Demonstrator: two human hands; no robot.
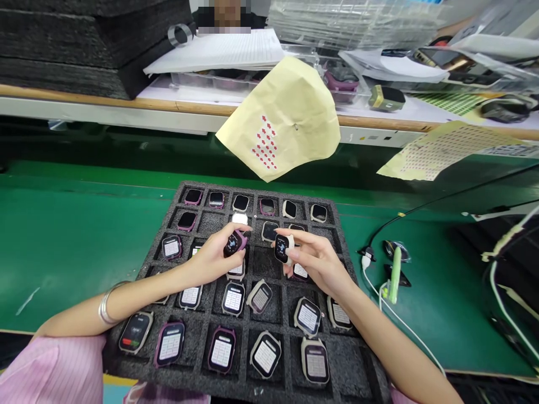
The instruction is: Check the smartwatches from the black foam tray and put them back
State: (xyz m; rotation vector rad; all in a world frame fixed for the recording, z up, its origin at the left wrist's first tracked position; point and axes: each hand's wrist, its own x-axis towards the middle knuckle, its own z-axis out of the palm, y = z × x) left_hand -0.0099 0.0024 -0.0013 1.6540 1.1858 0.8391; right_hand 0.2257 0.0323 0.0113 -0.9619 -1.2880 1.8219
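Note:
My left hand (223, 249) is closed around a purple smartwatch case (234, 243), its dark screen lit with a small picture. In my right hand (314, 255) a cream smartwatch case (282, 248) is gripped between thumb and fingers, its screen facing left and also lit. Both hands hover over a black foam tray (263, 259) with square compartments. Several purple and cream strapless watches sit in it, among them a purple watch (221, 350) and a cream watch (265, 353) with white list screens. The back-row watches have dark screens. My forearms hide some compartments.
The tray lies on a green bench mat (76, 224). Behind it, a shelf (193, 108) carries black foam blocks (54, 45), papers and plastic trays. A yellow sticker sheet (290, 112) hangs from its edge. To the right are cables and a light-green stick (394, 275).

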